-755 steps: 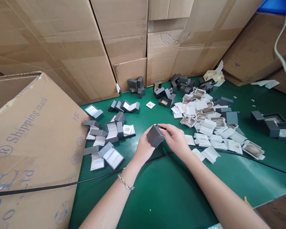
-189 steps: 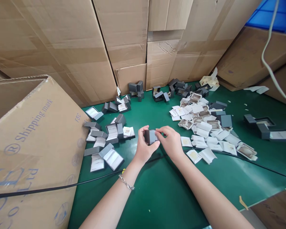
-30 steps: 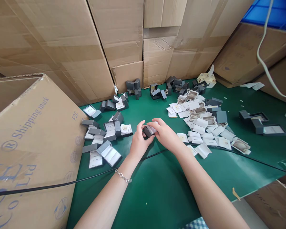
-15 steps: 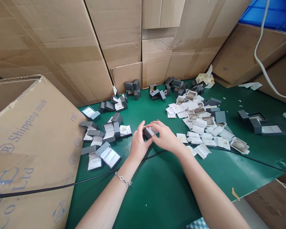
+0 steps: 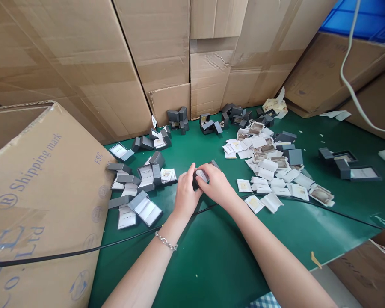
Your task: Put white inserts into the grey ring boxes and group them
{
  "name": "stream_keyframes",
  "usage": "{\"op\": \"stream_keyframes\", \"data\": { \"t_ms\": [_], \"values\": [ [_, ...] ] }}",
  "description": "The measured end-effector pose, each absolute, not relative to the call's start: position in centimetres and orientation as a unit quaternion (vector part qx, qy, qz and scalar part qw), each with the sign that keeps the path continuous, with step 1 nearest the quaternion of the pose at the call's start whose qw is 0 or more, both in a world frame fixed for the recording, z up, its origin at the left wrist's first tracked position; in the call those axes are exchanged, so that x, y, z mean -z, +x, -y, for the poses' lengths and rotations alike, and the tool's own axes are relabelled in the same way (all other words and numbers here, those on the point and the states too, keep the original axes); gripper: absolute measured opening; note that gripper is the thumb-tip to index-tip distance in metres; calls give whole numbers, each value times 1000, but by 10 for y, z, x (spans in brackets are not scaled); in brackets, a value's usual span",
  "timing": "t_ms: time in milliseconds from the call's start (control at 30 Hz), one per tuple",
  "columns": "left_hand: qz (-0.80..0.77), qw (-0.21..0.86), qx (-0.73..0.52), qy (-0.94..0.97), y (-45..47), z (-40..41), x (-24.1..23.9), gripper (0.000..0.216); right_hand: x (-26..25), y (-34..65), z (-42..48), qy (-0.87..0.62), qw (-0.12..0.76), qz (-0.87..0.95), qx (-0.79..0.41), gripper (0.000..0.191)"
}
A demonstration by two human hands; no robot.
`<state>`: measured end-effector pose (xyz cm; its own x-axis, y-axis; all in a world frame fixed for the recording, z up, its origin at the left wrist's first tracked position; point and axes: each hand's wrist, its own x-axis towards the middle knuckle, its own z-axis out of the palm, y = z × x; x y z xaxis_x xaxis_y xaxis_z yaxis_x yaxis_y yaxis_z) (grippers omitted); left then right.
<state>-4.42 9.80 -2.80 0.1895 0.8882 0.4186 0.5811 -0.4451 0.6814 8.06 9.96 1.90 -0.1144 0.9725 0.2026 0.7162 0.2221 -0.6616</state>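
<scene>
Both hands meet over the middle of the green table, around a small dark grey jewelry box (image 5: 201, 174) with a pale lining. My left hand (image 5: 186, 191) wraps its left side, thumb and fingers closed. From the right, my right hand (image 5: 215, 183) has its fingers curled over the box and partly hides it; a grey corner of it shows beyond the knuckles. Left of the hands, several opened grey boxes (image 5: 146, 210) with white linings lie in a loose group. On the right spreads a heap of white inserts and cards (image 5: 268, 169).
A large carton (image 5: 60, 192) stands on the left, and stacked cartons (image 5: 167, 51) wall off the back. A black cable (image 5: 125, 241) crosses the table in front of the boxes. More grey boxes (image 5: 343, 169) lie at far right. A white cord (image 5: 349, 81) hangs at upper right.
My right hand has shifted slightly left and closed further over the box. The box appears turned, with a grey part now visible behind the right hand.
</scene>
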Motion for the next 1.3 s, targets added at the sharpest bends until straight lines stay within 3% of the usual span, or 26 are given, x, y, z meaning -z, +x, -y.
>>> {"op": "stream_keyframes", "data": {
  "t_ms": [767,1067,1300],
  "values": [
    [-496,199,-410,740,-41,-96,26,66,-18,82,-102,-564,330,727,-211,17],
    [-545,277,-418,672,-45,-103,26,58,-14,73,-95,-572,255,756,-187,46],
    [-545,254,-363,712,-49,-105,32,49,-16,62,-89,-573,134,799,-124,51]
  ]
}}
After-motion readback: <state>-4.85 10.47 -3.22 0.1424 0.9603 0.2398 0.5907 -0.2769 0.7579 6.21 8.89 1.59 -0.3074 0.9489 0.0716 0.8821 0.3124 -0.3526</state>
